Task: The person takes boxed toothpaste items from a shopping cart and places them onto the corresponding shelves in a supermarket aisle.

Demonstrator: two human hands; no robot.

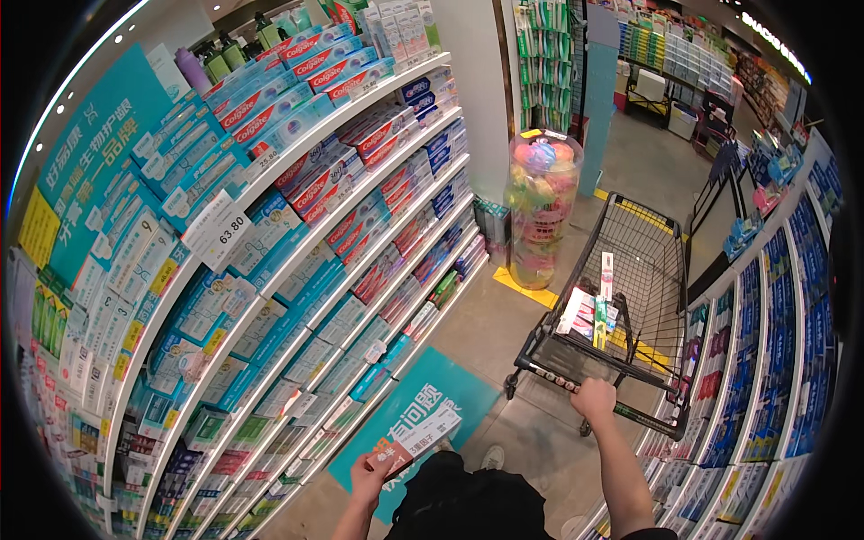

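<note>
My left hand [370,478] grips one end of a flat white and orange carton [426,437], likely a toothpaste box, tilted low in front of my body. Printed writing covers its upward side. On the right, my right hand [595,397] is closed around the handle bar [553,379] of a black wire shopping cart [648,263]. Several slim boxes [574,310] lie in the cart's near end, among them a green and white toothbrush pack [600,322]. A long white pack [607,275] reaches forward from that pile.
Tiered shelves [378,169] of toothpaste cartons rise along my left. More stocked shelves [796,324] line the right, close to the cart. Ahead stands a clear cylindrical bin [544,209] of colourful bath puffs, beside a toothbrush rack [550,67]. A teal floor sticker [432,385] lies below me.
</note>
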